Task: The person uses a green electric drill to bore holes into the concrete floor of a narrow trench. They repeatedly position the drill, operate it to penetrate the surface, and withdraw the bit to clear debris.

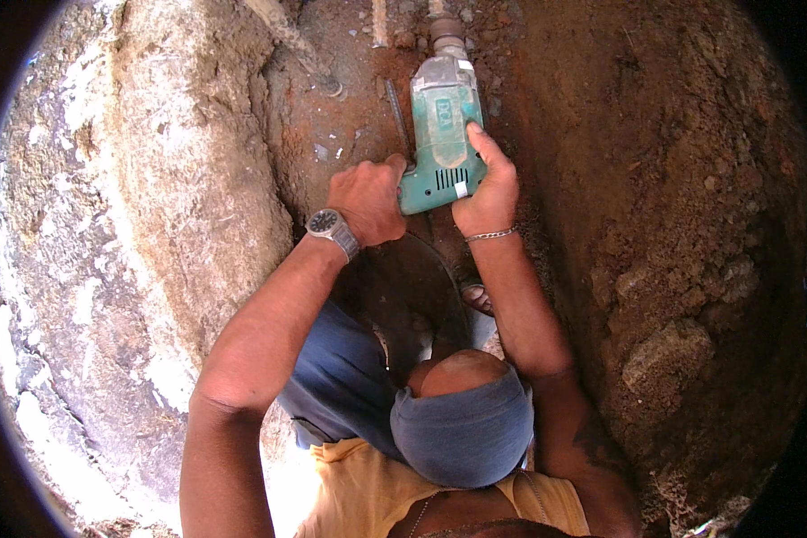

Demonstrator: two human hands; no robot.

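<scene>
A green power drill (444,134) with a grey front housing points away from me, toward the top of the head view. Its metal chuck (447,34) holds a pale, dusty shaft that runs out of the picture. My left hand (368,199), a watch on its wrist, is closed around the drill's rear handle, its fingers partly hidden. On the right side of the body my right hand (491,184) grips the casing, thumb laid along it; its other fingers are hidden underneath. A chain bracelet circles the right wrist.
A pale, rough earth bank (188,134) rises at the left, and a brown soil wall (672,224) at the right. Ahead, a thin ribbed rod (397,112) stands beside the drill, with a dusty pipe-like piece (318,72) farther left. A dark cable (444,264) curves below my hands.
</scene>
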